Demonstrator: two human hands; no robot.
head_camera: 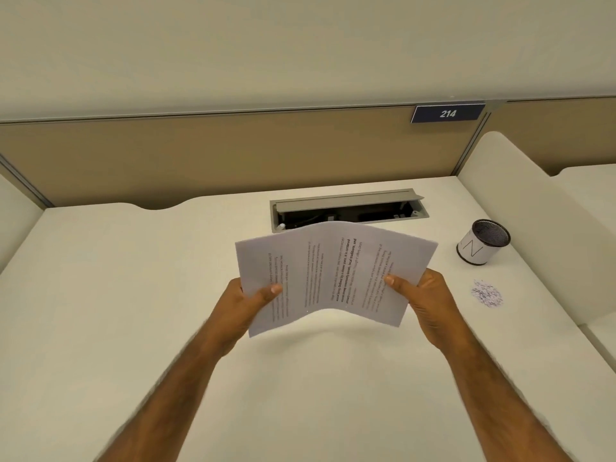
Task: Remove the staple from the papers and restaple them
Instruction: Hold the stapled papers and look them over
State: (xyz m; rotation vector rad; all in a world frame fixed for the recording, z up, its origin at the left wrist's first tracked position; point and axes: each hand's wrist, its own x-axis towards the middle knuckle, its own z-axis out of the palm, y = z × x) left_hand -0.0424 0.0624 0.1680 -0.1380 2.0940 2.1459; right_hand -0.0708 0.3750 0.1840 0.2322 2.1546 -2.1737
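The papers (333, 275) are held above the desk (133, 295), turned sideways and arched upward in the middle. The left edge is pinched by the left hand (240, 305), thumb on top; the right edge is pinched by the right hand (423, 301) likewise. The fingers beneath the sheets are hidden. No staple can be made out, and the print is too blurred to be read. A cable tray (346, 210) behind is partly covered by the papers. A cup (483, 241) and a blurred speckled patch (486, 293) lie to the right.
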